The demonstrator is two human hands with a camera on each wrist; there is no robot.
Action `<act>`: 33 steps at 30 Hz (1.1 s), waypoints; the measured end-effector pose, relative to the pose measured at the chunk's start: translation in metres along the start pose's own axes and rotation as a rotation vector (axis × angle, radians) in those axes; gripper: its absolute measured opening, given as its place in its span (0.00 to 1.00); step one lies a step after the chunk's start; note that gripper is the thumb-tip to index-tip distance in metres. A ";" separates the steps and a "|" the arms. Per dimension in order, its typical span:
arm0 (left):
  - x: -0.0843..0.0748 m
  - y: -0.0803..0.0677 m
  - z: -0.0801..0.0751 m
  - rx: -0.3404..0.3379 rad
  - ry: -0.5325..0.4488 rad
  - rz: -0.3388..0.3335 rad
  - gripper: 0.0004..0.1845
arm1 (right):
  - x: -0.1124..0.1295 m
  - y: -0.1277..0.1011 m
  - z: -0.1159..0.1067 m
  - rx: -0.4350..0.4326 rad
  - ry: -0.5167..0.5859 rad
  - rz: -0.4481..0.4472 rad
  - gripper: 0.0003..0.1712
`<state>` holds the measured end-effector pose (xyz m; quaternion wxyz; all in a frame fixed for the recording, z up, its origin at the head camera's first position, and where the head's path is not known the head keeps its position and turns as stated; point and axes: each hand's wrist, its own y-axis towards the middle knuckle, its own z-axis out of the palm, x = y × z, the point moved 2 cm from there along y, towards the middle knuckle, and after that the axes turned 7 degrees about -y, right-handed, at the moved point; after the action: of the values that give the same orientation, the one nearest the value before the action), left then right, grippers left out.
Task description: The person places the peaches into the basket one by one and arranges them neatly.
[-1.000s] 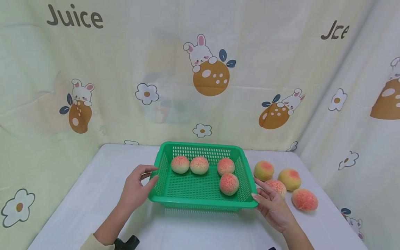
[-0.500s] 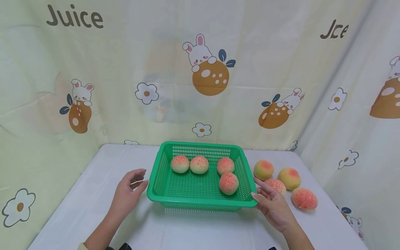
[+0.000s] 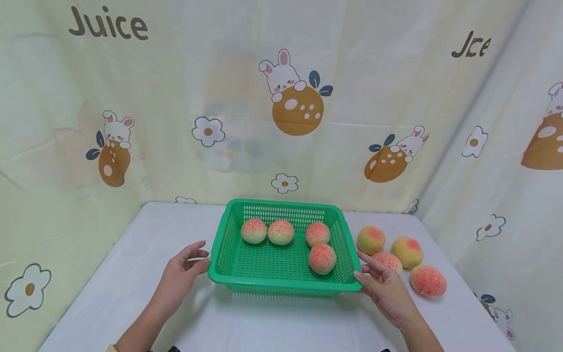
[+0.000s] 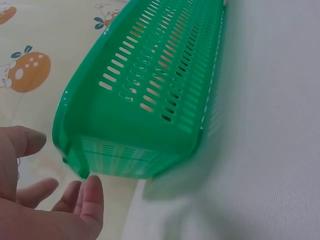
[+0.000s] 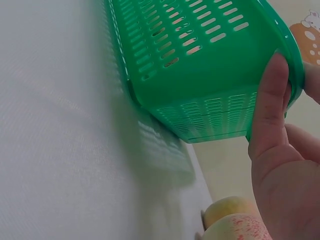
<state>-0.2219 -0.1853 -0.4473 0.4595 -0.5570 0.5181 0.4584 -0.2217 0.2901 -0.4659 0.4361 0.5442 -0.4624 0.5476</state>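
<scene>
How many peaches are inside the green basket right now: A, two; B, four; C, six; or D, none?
B: the basket holds four peaches, three along its far side and one nearer; the others lie on the table to its right.

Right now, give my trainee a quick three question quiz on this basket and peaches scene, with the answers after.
1. How many peaches lie inside the green basket?
2. True or false: the right hand touches the basket's rim.
3. Where are the loose peaches? A: left of the basket. B: right of the basket, near the right hand. C: stacked on the basket's rim.

Key: 1. Four. 2. True: the right wrist view shows the thumb pressed on the rim at a corner. 3. B; four lie there on the white table. The left hand sits at the other end, fingers loose, gripping nothing.
</scene>
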 end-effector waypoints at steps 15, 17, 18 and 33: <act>0.000 0.000 0.003 0.101 -0.080 -0.033 0.34 | 0.004 -0.008 -0.010 -0.101 -0.114 0.104 0.39; 0.001 0.000 0.004 0.114 -0.104 -0.037 0.35 | 0.006 -0.010 -0.014 -0.129 -0.129 0.106 0.38; 0.001 0.000 0.004 0.122 -0.120 -0.037 0.35 | 0.007 -0.011 -0.016 -0.139 -0.133 0.098 0.37; -0.003 0.001 0.009 0.135 -0.265 -0.076 0.34 | 0.012 -0.027 -0.048 -0.326 -0.142 0.049 0.31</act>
<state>-0.2235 -0.1757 -0.4460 0.5773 -0.4787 0.4611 0.4742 -0.2051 0.3423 -0.4517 0.4712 0.4920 -0.5879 0.4361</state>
